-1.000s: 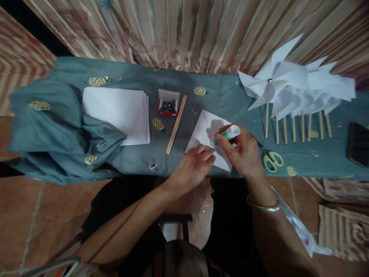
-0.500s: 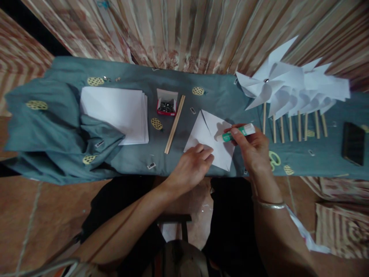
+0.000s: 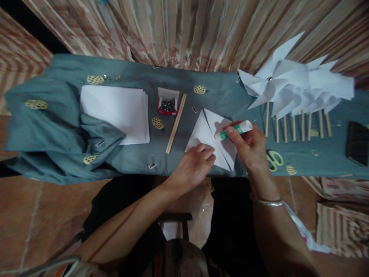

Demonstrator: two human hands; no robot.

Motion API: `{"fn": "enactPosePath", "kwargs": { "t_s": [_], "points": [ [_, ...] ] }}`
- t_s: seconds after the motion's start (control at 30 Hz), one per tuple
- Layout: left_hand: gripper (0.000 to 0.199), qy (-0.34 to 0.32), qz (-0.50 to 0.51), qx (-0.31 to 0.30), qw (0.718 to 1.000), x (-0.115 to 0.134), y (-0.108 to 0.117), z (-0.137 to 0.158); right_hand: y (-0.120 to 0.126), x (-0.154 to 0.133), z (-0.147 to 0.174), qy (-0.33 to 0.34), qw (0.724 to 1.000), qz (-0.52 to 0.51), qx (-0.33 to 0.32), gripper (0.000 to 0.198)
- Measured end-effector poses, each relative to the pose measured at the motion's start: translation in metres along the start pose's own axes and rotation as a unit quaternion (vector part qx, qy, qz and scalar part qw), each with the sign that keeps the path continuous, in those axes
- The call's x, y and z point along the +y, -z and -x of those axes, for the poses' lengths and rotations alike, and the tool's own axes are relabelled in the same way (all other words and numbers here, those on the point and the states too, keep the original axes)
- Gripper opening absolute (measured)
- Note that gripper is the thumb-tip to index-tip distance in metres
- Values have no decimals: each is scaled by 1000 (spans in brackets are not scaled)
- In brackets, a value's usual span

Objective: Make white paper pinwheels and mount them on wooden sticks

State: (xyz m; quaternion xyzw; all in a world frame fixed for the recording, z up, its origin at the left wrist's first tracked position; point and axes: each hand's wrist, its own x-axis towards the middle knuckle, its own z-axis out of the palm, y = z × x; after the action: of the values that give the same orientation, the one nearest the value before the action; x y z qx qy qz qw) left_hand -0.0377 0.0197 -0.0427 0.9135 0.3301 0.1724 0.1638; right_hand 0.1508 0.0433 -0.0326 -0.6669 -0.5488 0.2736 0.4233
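A white paper square, cut with slits running in from its corners, lies on the cloth in front of me. On its near left part rest the fingers of my left hand, laid loosely over the sheet rather than wrapped round anything. My right hand grips a green and white glue stick between thumb and fingers. Its left end is tilted down at the middle of the paper; whether it touches cannot be made out. Green-handled scissors lie beside my right wrist, partly hidden by it.
Several white paper pinwheels on wooden sticks lie at the right, near a dark phone. Left of the square are loose wooden sticks, a small box of metal pins and a paper stack partly under bunched cloth.
My right hand and the glue stick have shifted slightly left over the paper's middle. More of the scissors shows now. My left hand stays on the sheet.
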Motion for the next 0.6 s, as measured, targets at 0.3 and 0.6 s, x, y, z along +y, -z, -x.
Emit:
{"fn": "enactPosePath", "kwargs": {
  "t_s": [0.3,0.6],
  "points": [
    [22,0,11,4,1000,-1,-2,0,6,-2,1,-1,999,40,-11,32],
    [22,1,11,-5,1000,0,1,0,6,-2,6,0,999,38,-36,26]
  ]
}}
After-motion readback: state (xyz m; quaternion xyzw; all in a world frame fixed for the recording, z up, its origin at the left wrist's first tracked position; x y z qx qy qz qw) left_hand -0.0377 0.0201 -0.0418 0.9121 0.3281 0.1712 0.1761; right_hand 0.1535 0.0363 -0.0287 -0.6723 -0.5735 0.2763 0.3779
